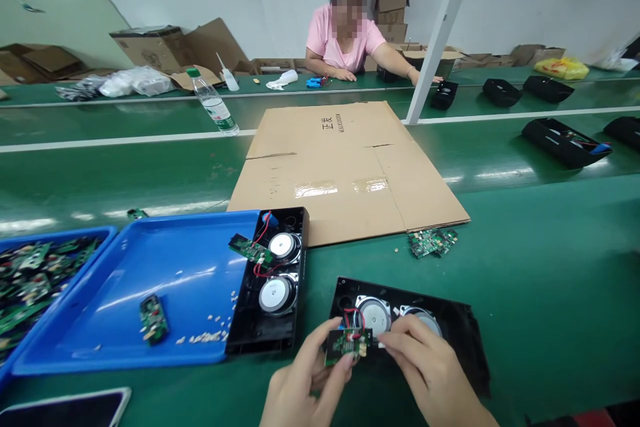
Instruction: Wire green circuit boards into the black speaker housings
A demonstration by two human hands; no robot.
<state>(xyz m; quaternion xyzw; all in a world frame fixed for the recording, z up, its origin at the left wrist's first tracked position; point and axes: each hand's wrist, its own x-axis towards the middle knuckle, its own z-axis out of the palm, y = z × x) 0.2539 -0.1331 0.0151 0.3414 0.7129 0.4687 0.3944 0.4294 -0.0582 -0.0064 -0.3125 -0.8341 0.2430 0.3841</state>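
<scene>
My left hand point(310, 373) grips a green circuit board point(343, 345) between thumb and fingers, tilted above a black speaker housing point(463, 340). Red and dark wires point(354, 317) rise behind the board. My right hand point(430, 367) is pinched at the board's right edge, on a small white piece point(381, 345) that looks like a connector. The housing lies on the green bench and carries a round silver speaker point(375, 315) and a second speaker point(425, 320), partly covered by my right fingers.
A second speaker housing point(265, 341) with a wired board point(250, 250) rests over the blue tray's point(165, 233) right edge. Left is a tray of boards point(35, 273); near front, a phone point(70, 410). Beyond lie cardboard point(345, 160), loose boards point(433, 242), a bottle point(214, 103) and a co-worker point(345, 40).
</scene>
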